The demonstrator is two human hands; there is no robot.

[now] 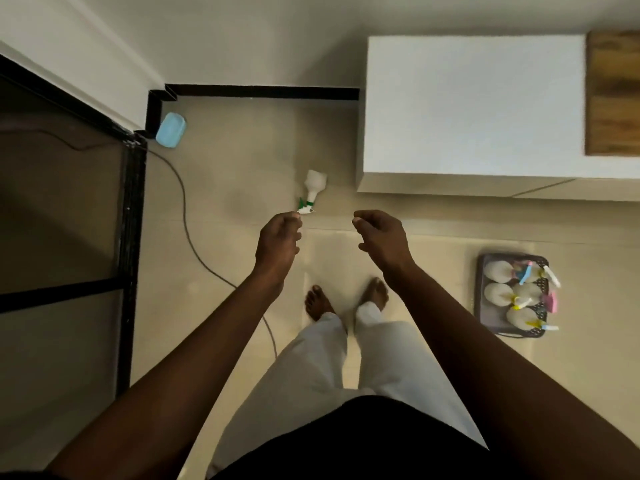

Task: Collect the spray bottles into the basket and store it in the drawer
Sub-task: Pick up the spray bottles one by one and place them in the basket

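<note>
A white spray bottle (314,188) with a green trigger lies on the tiled floor ahead of my feet, near the white cabinet. My left hand (277,244) hovers with its fingers curled and its back to the camera. Its fingertips meet the bottle's spray head in the view, and I cannot tell whether they touch. My right hand (381,237) is held out beside it, fingers loosely curled and apart, holding nothing. At the right, a dark basket (483,292) stands on the floor with several white spray bottles (497,271) lying in it.
A white cabinet (474,109) stands ahead on the right, with a wooden top (613,91) beside it. A black-framed table (131,237) fills the left. A grey cable (194,244) crosses the floor. A light blue container (170,129) lies by the wall corner.
</note>
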